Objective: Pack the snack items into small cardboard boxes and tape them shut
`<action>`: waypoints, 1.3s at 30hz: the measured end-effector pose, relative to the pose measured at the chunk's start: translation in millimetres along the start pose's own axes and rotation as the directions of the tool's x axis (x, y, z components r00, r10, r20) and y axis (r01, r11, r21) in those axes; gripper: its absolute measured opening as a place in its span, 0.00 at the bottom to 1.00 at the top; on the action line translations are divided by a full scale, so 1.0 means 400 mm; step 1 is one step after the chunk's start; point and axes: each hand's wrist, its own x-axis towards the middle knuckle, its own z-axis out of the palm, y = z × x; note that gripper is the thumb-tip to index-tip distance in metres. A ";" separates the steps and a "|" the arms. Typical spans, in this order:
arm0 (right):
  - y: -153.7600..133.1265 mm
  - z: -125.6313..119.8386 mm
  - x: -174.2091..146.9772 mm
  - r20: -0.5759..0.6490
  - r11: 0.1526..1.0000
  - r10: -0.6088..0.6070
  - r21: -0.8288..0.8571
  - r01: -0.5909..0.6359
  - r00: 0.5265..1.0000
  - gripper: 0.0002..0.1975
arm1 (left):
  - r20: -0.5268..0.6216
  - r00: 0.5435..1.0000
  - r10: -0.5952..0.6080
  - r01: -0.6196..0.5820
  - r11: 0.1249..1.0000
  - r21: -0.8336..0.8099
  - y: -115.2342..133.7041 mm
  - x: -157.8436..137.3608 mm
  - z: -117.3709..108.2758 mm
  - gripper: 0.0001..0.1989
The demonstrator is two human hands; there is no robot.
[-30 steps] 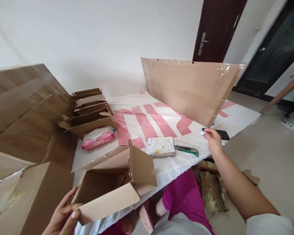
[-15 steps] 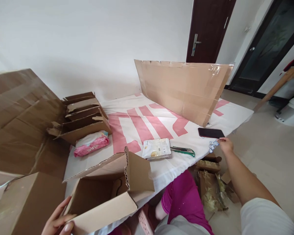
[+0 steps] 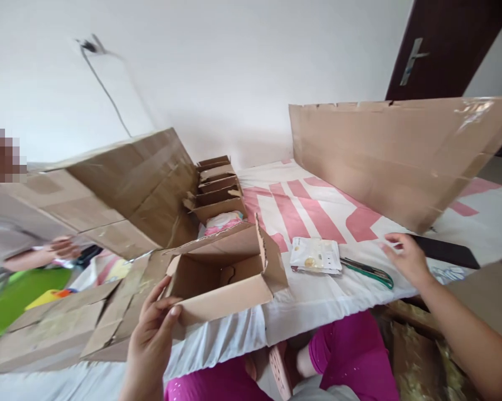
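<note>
An open cardboard box (image 3: 225,298) lies on the near edge of the table, its inside and raised flaps showing. My left hand (image 3: 156,320) grips its left end, thumb on the front wall and fingers over the side. My right hand (image 3: 407,257) hovers over the table with fingers apart and nothing in them. Beside it lies a black phone (image 3: 447,252). To its left are a green utility knife (image 3: 370,272) and a white pouch (image 3: 316,255). Behind the box, a pink-and-white packet (image 3: 223,221) is partly hidden.
A cardboard sheet (image 3: 384,156) stands at the right. Several narrow boxes (image 3: 219,186) line up behind, next to a large carton (image 3: 142,189). Flattened cardboard (image 3: 58,323) covers the near left. Another person's hand (image 3: 64,248) shows at far left. Below the table lie cardboard scraps (image 3: 418,351).
My right hand has left the phone's edge and moved left with its fingers opened. The view has turned left, bringing another person into sight. My left hand keeps hold of the box.
</note>
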 end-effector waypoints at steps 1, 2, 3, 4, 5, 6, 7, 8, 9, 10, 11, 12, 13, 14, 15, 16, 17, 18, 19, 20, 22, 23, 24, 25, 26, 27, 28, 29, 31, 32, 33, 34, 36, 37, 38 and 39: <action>-0.035 0.045 -0.018 0.092 0.996 -0.083 0.038 0.080 0.992 0.18 | -0.001 1.000 0.024 -0.024 0.999 0.023 0.004 0.002 0.002 0.16; -0.067 0.090 -0.040 0.179 0.984 -0.175 0.068 0.166 0.968 0.21 | 0.001 0.999 0.047 -0.047 0.998 0.050 0.007 0.001 0.006 0.14; -0.095 0.133 -0.065 0.256 0.963 -0.271 0.082 0.259 0.928 0.25 | 0.003 0.998 0.064 -0.064 0.995 0.076 0.011 -0.003 0.011 0.13; -0.118 0.173 -0.091 0.320 0.930 -0.364 0.074 0.360 0.875 0.28 | 0.004 0.997 0.071 -0.071 0.992 0.101 0.013 -0.008 0.018 0.12; -0.135 0.209 -0.118 0.370 0.888 -0.440 0.046 0.457 0.818 0.31 | 0.003 0.997 0.072 -0.072 0.990 0.119 0.015 -0.013 0.026 0.11; -0.147 0.241 -0.142 0.404 0.841 -0.494 -0.002 0.541 0.770 0.33 | 0.008 0.998 0.068 -0.068 0.989 0.131 0.014 -0.019 0.034 0.11; -0.154 0.267 -0.163 0.418 0.798 -0.525 -0.062 0.600 0.741 0.33 | 0.011 0.998 0.062 -0.063 0.988 0.139 0.012 -0.025 0.041 0.11; -0.157 0.288 -0.180 0.414 0.767 -0.540 -0.118 0.631 0.733 0.32 | 0.015 0.998 0.054 -0.056 0.988 0.146 0.008 -0.028 0.049 0.10; -0.156 0.304 -0.192 0.397 0.745 -0.551 -0.164 0.647 0.734 0.30 | 0.017 0.999 0.049 -0.051 0.987 0.154 0.002 -0.029 0.056 0.10; -0.154 0.314 -0.200 0.372 0.730 -0.563 -0.194 0.655 0.738 0.28 | 0.018 0.999 0.043 -0.046 0.986 0.163 -0.005 -0.027 0.062 0.10; -0.150 0.321 -0.204 0.346 0.720 -0.578 -0.210 0.662 0.739 0.27 | 0.017 0.999 0.039 -0.042 0.984 0.173 -0.014 -0.021 0.069 0.10; -0.146 0.325 -0.205 0.327 0.711 -0.594 -0.214 0.670 0.735 0.26 | 0.016 0.999 0.036 -0.039 0.982 0.183 -0.023 -0.012 0.075 0.10; -0.142 0.326 -0.204 0.314 0.700 -0.610 -0.215 0.681 0.727 0.26 | 0.016 0.999 0.037 -0.039 0.981 0.191 -0.033 0.000 0.083 0.10; -0.139 0.326 -0.203 0.306 0.691 -0.622 -0.218 0.689 0.721 0.25 | 0.015 0.999 0.040 -0.042 0.979 0.198 -0.043 0.014 0.091 0.09; -0.136 0.326 -0.201 0.300 0.683 -0.630 -0.223 0.695 0.716 0.25 | 0.012 0.999 0.045 -0.046 0.978 0.203 -0.053 0.030 0.099 0.09; -0.133 0.327 -0.199 0.295 0.676 -0.638 -0.228 0.701 0.712 0.25 | 0.007 0.999 0.052 -0.052 0.977 0.207 -0.062 0.047 0.109 0.09; -0.131 0.327 -0.198 0.289 0.670 -0.645 -0.231 0.706 0.707 0.25 | -0.003 0.998 0.060 -0.058 0.976 0.210 -0.071 0.063 0.120 0.09; -0.130 0.328 -0.197 0.280 0.666 -0.653 -0.232 0.709 0.704 0.25 | -0.017 0.998 0.065 -0.060 0.975 0.212 -0.080 0.079 0.131 0.08; -0.128 0.330 -0.197 0.269 0.664 -0.659 -0.232 0.711 0.703 0.25 | -0.035 0.997 0.068 -0.060 0.975 0.212 -0.089 0.094 0.143 0.08; -0.126 0.333 -0.197 0.259 0.663 -0.663 -0.232 0.712 0.702 0.25 | -0.055 0.996 0.071 -0.058 0.976 0.209 -0.097 0.108 0.154 0.08; -0.123 0.337 -0.197 0.242 0.664 -0.669 -0.228 0.712 0.702 0.25 | -0.099 0.992 0.073 -0.052 0.979 0.198 -0.113 0.136 0.176 0.07; -0.122 0.339 -0.196 0.239 0.665 -0.671 -0.225 0.713 0.701 0.25 | -0.117 0.990 0.073 -0.049 0.980 0.194 -0.119 0.150 0.185 0.07; -0.121 0.340 -0.196 0.238 0.663 -0.675 -0.220 0.715 0.699 0.26 | -0.134 0.988 0.073 -0.046 0.981 0.190 -0.123 0.166 0.192 0.07; -0.121 0.341 -0.195 0.236 0.661 -0.679 -0.217 0.718 0.696 0.26 | -0.147 0.987 0.072 -0.043 0.981 0.188 -0.125 0.180 0.197 0.07; -0.122 0.340 -0.195 0.233 0.658 -0.683 -0.215 0.722 0.692 0.26 | -0.160 0.985 0.068 -0.037 0.982 0.187 -0.124 0.193 0.201 0.07; -0.123 0.340 -0.195 0.230 0.656 -0.685 -0.215 0.723 0.691 0.26 | -0.172 0.983 0.063 -0.030 0.982 0.188 -0.120 0.202 0.203 0.08; -0.124 0.339 -0.195 0.226 0.657 -0.686 -0.216 0.723 0.691 0.26 | -0.187 0.981 0.056 -0.020 0.982 0.189 -0.113 0.204 0.205 0.09; -0.124 0.339 -0.195 0.223 0.658 -0.687 -0.213 0.722 0.692 0.26 | -0.215 0.975 0.051 -0.008 0.981 0.196 -0.103 0.199 0.207 0.11; -0.118 0.343 -0.194 0.213 0.667 -0.687 -0.196 0.719 0.695 0.26 | -0.302 0.950 0.075 -0.003 0.973 0.233 -0.080 0.157 0.217 0.14; -0.112 0.346 -0.193 0.205 0.672 -0.687 -0.184 0.717 0.697 0.26 | -0.347 0.932 0.106 -0.015 0.967 0.256 -0.070 0.120 0.228 0.15; -0.105 0.349 -0.191 0.194 0.678 -0.688 -0.171 0.715 0.699 0.26 | -0.369 0.917 0.154 -0.049 0.959 0.279 -0.063 0.076 0.242 0.15; -0.097 0.353 -0.188 0.183 0.684 -0.688 -0.159 0.712 0.702 0.26 | -0.354 0.914 0.199 -0.100 0.955 0.279 -0.058 0.025 0.260 0.15; -0.086 0.355 -0.181 0.155 0.693 -0.692 -0.130 0.709 0.705 0.25 | -0.194 0.949 0.249 -0.204 0.952 0.227 -0.058 -0.080 0.303 0.14; -0.087 0.352 -0.178 0.139 0.694 -0.699 -0.108 0.712 0.702 0.24 | -0.041 0.969 0.243 -0.231 0.955 0.186 -0.060 -0.127 0.325 0.16; -0.094 0.346 -0.177 0.125 0.691 -0.708 -0.074 0.719 0.695 0.23 | 0.094 0.971 0.221 -0.233 0.962 0.144 -0.061 -0.166 0.347 0.20; -0.108 0.336 -0.178 0.114 0.687 -0.720 -0.028 0.726 0.685 0.22 | 0.208 0.958 0.198 -0.225 0.967 0.115 -0.061 -0.195 0.366 0.25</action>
